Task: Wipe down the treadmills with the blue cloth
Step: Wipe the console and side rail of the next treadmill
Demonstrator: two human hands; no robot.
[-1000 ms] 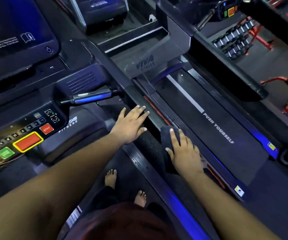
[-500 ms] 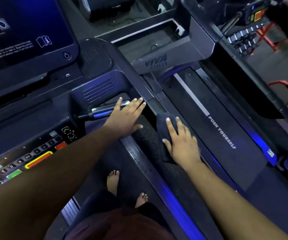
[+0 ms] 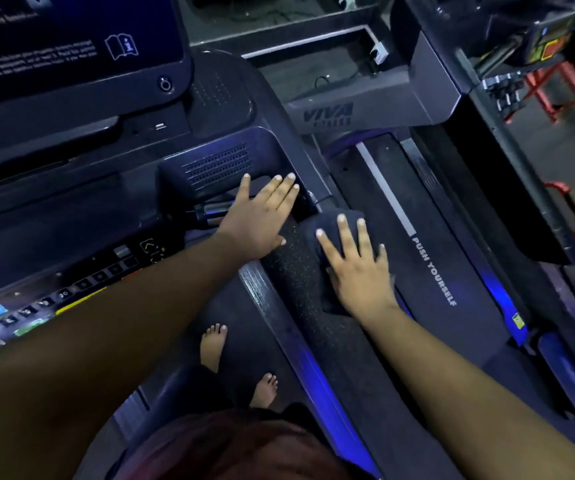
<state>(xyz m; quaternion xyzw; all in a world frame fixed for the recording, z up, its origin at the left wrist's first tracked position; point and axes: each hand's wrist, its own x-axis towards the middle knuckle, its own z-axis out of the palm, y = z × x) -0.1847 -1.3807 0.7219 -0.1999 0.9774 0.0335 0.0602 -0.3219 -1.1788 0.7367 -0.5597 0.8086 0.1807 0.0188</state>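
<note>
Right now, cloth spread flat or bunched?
Bunched: the cloth sits as a wad under the right hand on the handrail.

- We press our right hand [image 3: 357,268] flat on the dark blue cloth [image 3: 329,225] atop the speckled black treadmill side rail [image 3: 300,289].
- Our left hand [image 3: 262,220] rests flat beside the perforated console housing [image 3: 217,164].
</note>
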